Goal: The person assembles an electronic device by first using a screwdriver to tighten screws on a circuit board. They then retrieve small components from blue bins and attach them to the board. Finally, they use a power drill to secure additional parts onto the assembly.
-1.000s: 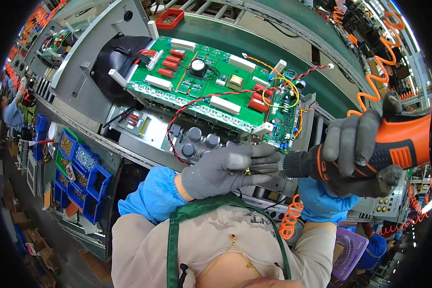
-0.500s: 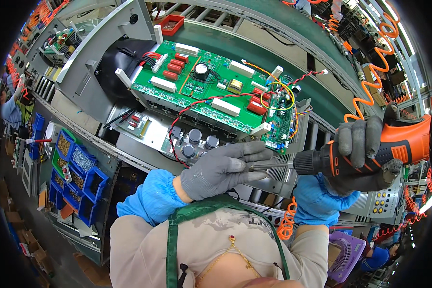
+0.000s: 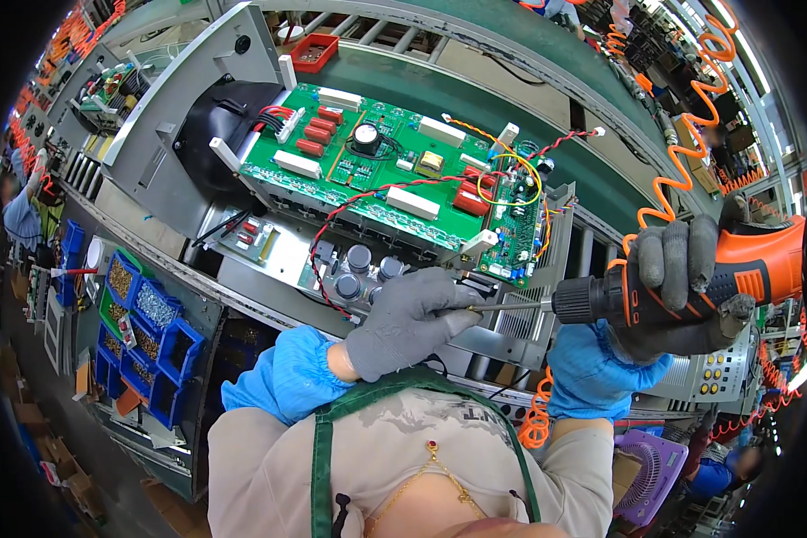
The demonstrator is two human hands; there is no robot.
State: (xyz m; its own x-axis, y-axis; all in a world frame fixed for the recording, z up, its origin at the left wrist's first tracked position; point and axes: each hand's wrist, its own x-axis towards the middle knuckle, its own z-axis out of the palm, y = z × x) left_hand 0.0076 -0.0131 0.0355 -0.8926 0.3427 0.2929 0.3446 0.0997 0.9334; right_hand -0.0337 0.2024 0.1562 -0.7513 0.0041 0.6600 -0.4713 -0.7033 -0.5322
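Observation:
In my gloved right hand (image 3: 677, 273) is an orange and black power screwdriver (image 3: 762, 260), held level with its long bit (image 3: 516, 307) pointing left. The thumb and fingertips of my gloved left hand (image 3: 408, 323) are pinched together at the bit's tip. A tiny brass-coloured end shows there, too small to name. Beyond my hands stands an open grey metal housing (image 3: 161, 166) holding a large green circuit board (image 3: 264, 154). Round capacitors (image 3: 359, 258) sit below the board's near edge, beside my left hand. A twisted red and black wire (image 3: 327, 224) hangs over that edge.
Blue bins (image 3: 179, 345) of small fasteners stand at left. A red tray (image 3: 314, 52) lies behind the housing on the roller conveyor (image 3: 408, 36). An orange coiled hose (image 3: 668, 193) hangs at right. A purple fan (image 3: 650, 466) stands lower right; other people are at the edges.
My left hand's fingers, stretched out along the bit before, have curled into a pinch at its tip. The screwdriver has barely moved. The housing appears shifted slightly left and down in view.

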